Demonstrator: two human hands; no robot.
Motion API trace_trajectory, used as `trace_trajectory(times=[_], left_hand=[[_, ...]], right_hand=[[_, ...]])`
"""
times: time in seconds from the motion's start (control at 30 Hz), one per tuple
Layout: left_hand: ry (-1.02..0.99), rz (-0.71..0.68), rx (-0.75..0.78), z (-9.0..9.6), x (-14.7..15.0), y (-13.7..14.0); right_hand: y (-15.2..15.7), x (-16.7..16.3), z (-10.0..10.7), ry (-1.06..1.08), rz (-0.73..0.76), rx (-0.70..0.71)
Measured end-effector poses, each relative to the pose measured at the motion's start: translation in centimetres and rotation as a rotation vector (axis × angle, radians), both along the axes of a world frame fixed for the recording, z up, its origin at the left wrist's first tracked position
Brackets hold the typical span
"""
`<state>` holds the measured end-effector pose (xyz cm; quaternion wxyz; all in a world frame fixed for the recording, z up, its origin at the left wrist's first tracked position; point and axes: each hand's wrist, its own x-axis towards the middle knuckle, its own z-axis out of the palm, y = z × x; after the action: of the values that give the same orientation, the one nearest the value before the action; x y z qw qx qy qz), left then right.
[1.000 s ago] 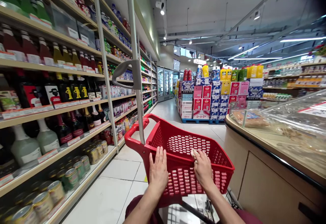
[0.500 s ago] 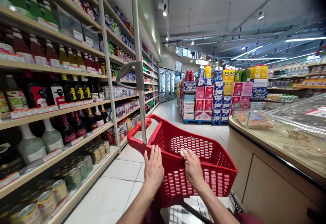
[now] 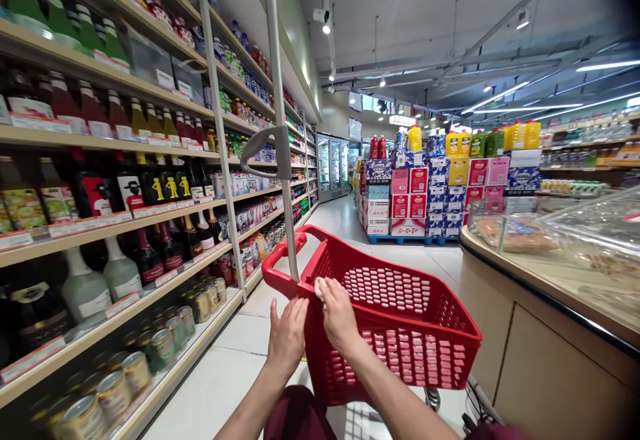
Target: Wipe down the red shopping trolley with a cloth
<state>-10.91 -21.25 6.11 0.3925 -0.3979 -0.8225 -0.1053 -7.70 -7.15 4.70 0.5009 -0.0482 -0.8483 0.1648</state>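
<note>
Glossy red plastic cart (image 3: 415, 325), smooth metal pole (image 3: 289, 220), matt grey plastic handle (image 3: 283, 153).

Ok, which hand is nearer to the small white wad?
Right: the right hand holds the white wad against the red cart. The left hand is lower, to the wad's left, not touching it.

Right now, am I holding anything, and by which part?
Your right hand holds a small whitish wad, perhaps cloth, one edge showing past the fingers; the gripped part is hidden. Your left hand rests against the red basket, apparently empty.
</note>
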Motion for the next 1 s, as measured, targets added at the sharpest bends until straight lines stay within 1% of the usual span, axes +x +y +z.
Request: trace_trajectory(times=[0.07,0.13,0.2,0.27,0.33,0.37,0.43,0.5,0.57,0.6,0.67,0.73,0.8,0.83,0.93,1.0], left_hand=[[0.009,-0.012,0.015,-0.4,-0.2,-0.2],[0.028,-0.008,0.031,-0.4,-0.3,0.0],[0.037,-0.014,0.033,-0.1,-0.3,0.6],[0.028,-0.022,0.017,0.3,-0.2,1.7],[0.01,-0.025,-0.021,0.6,0.1,3.2],[-0.001,-0.024,-0.049,0.7,0.3,4.0],[-0.034,-0.02,-0.13,0.9,0.8,5.6],[-0.08,-0.01,-0.214,0.9,1.1,6.7],[-0.117,-0.002,-0.274,0.8,1.4,7.2],[-0.128,0.001,-0.292,0.8,1.4,7.3],[-0.144,0.012,-0.311,0.9,1.6,7.4],[-0.163,0.022,-0.327,0.8,2.1,7.8],[-0.177,0.003,-0.357,0.6,2.8,8.7],[-0.179,-0.01,-0.372,0.5,3.3,9.2],[-0.168,-0.017,-0.39,0.0,4.3,10.2],[-0.157,-0.006,-0.394,-0.2,4.6,10.4]], right_hand=[[-2.1,-1.5,1.6,0.014,0.017,0.007],[-2.5,-1.8,2.0,0.019,0.027,0.033],[-0.8,-0.5,0.9,0.013,0.026,0.069],[2.2,1.9,-1.1,0.007,-0.022,0.082],[5.1,3.9,-2.9,-0.006,-0.135,0.067],[6.0,4.6,-3.5,-0.013,-0.182,0.057],[6.6,4.9,-4.0,-0.033,-0.219,0.061],[6.5,4.7,-3.8,-0.059,-0.186,0.108],[7.1,5.0,-3.7,-0.077,-0.159,0.158],[7.9,5.6,-3.9,-0.083,-0.173,0.164],[10.4,7.5,-4.7,-0.094,-0.265,0.13],[12.5,9.1,-5.6,-0.101,-0.398,0.061],[13.0,9.5,-6.1,-0.105,-0.45,0.034],[12.7,9.3,-6.1,-0.104,-0.428,0.053],[11.5,8.3,-6.1,-0.108,-0.26,0.177],[12.4,9.1,-6.5,-0.105,-0.232,0.193]])
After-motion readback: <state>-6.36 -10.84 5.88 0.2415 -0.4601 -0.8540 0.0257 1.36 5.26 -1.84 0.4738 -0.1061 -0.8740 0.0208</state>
